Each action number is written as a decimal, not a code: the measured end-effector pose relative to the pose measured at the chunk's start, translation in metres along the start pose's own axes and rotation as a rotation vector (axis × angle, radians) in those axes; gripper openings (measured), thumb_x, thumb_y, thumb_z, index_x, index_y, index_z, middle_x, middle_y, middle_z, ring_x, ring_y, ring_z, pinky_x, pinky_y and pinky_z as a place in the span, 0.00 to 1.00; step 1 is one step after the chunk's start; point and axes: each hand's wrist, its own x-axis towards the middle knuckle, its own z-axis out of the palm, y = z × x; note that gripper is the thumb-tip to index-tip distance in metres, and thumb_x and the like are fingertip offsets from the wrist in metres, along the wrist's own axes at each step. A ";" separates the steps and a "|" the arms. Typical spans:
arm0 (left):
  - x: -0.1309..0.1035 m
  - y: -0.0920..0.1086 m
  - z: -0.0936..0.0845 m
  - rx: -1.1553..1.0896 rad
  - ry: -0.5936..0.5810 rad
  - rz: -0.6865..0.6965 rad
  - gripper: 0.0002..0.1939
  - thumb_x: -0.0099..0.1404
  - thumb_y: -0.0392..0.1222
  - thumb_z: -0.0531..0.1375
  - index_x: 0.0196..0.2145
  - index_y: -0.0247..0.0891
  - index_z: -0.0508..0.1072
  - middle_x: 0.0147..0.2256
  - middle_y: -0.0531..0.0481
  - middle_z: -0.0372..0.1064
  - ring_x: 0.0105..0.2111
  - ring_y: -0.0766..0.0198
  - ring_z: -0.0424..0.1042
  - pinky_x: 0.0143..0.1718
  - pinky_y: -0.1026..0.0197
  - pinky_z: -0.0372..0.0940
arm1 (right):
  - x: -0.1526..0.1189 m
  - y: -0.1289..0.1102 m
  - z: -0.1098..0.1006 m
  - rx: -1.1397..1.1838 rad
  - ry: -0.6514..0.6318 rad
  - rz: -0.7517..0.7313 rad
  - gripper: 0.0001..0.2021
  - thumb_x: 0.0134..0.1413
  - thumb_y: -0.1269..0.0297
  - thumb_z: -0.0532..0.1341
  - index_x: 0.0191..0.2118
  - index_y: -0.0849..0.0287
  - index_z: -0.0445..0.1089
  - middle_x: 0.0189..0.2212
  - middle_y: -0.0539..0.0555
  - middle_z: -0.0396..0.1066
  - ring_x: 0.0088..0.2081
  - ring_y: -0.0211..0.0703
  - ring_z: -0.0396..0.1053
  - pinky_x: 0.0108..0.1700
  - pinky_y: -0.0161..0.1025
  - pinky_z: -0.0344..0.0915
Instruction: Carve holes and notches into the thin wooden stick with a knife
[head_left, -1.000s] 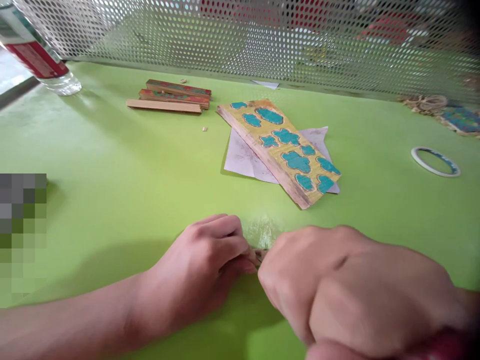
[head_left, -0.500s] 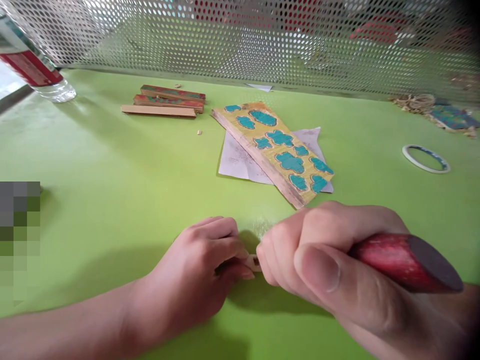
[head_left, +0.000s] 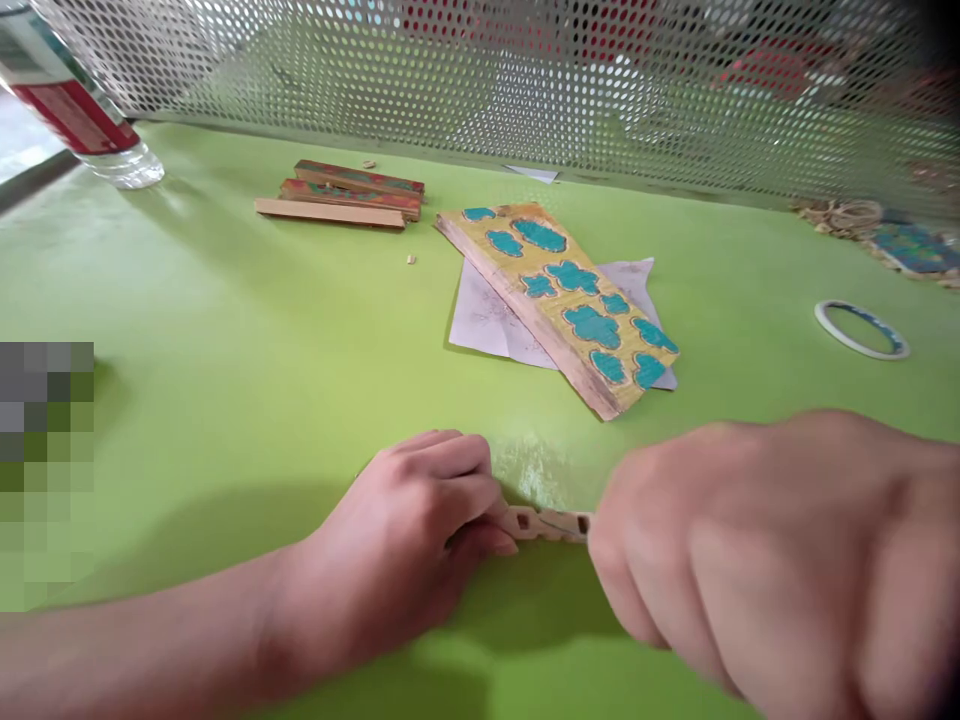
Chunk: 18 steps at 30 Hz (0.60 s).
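Left hand (head_left: 420,520) was curled, fingertips pinched on one end of the strip (head_left: 551,525). Right hand (head_left: 757,560) was balled into a fist, hiding the strip's other end; couldn't tell what it gripped. Strip sat crosswise between both, low over the table (head_left: 225,370), contact unclear. Likely risks: loose left pinch could let it twist or skid; hard force near its holes could crack it; a right-hand slip could catch left fingers.

Single head-worn view, forward and down, close over the green tabletop (head_left: 247,340)
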 end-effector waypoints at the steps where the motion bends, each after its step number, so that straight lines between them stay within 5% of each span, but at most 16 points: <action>1: 0.000 0.000 -0.001 -0.010 0.004 -0.002 0.11 0.65 0.28 0.57 0.25 0.36 0.71 0.26 0.53 0.61 0.27 0.67 0.60 0.31 0.63 0.59 | 0.000 0.000 0.001 0.022 0.039 0.020 0.26 0.48 0.41 0.64 0.16 0.54 0.57 0.16 0.48 0.56 0.18 0.37 0.56 0.21 0.38 0.64; 6: 0.003 0.000 0.000 -0.051 0.032 -0.012 0.12 0.62 0.25 0.60 0.24 0.35 0.66 0.26 0.55 0.58 0.26 0.70 0.58 0.29 0.66 0.55 | 0.004 0.007 0.013 0.073 0.173 0.087 0.26 0.50 0.37 0.60 0.18 0.53 0.59 0.15 0.49 0.53 0.18 0.39 0.56 0.20 0.41 0.62; 10: 0.003 -0.001 0.000 -0.038 0.037 0.010 0.12 0.63 0.26 0.58 0.24 0.35 0.65 0.26 0.55 0.58 0.26 0.70 0.57 0.28 0.66 0.54 | 0.003 0.012 0.015 0.008 0.162 -0.028 0.28 0.57 0.37 0.53 0.17 0.53 0.58 0.14 0.48 0.51 0.16 0.37 0.53 0.19 0.39 0.59; 14: 0.001 0.000 0.000 -0.008 0.018 -0.010 0.13 0.64 0.27 0.57 0.23 0.35 0.65 0.26 0.54 0.59 0.26 0.69 0.57 0.28 0.65 0.54 | -0.007 0.018 0.021 -0.075 0.061 -0.085 0.24 0.58 0.45 0.57 0.17 0.53 0.55 0.15 0.47 0.53 0.18 0.38 0.56 0.23 0.39 0.63; 18: 0.002 0.001 0.001 -0.004 0.010 -0.017 0.12 0.64 0.27 0.56 0.23 0.35 0.66 0.27 0.54 0.59 0.26 0.69 0.57 0.29 0.65 0.55 | -0.013 0.017 0.036 -0.161 0.195 0.037 0.21 0.53 0.55 0.64 0.18 0.52 0.54 0.13 0.45 0.49 0.16 0.37 0.50 0.18 0.38 0.56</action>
